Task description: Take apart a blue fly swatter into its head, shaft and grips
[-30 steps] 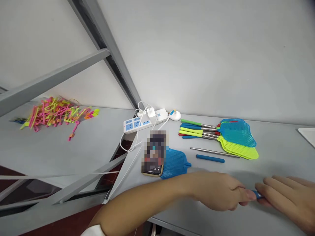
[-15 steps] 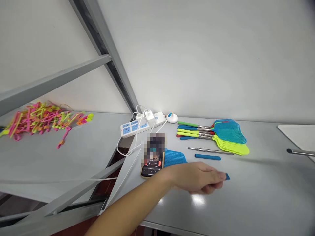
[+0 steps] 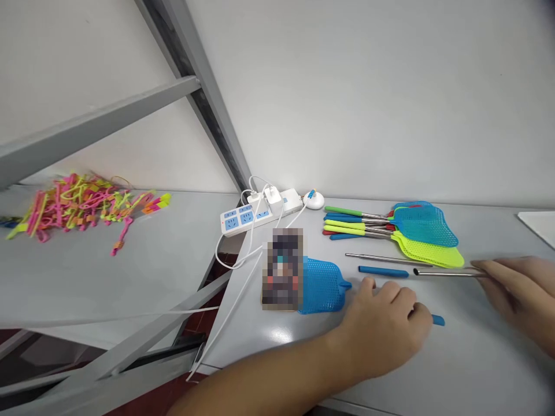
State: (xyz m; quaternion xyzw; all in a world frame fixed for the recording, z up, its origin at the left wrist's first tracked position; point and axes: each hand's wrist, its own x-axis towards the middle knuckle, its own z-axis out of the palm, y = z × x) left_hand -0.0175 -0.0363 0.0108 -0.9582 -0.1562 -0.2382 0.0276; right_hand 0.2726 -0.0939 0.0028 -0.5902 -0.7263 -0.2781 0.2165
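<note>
Near the front of the table, my left hand (image 3: 388,326) is closed, with fingers curled round a blue handle sleeve; only its end (image 3: 439,319) shows past my fingers. On the right, my right hand (image 3: 518,292) grips a shiny metal tube (image 3: 451,272), whose hollow end points left. Close to that end lies a loose blue handle sleeve (image 3: 383,271). Just behind it is a thin telescopic metal rod (image 3: 381,259). A blue fly swatter head (image 3: 324,286) lies left of my left hand, with no rod visible on it.
Assembled fly swatters (image 3: 427,225) are stacked near the wall. A phone (image 3: 282,271), power strip (image 3: 247,215) and white cables occupy the left of the table. Pink and yellow plastic pieces (image 3: 82,202) lie on the other table, beyond a grey metal frame (image 3: 208,115).
My right hand has come into view with the metal tube, which has moved left. My left hand has shifted slightly right, still round the blue sleeve. The camera view has shifted a little.
</note>
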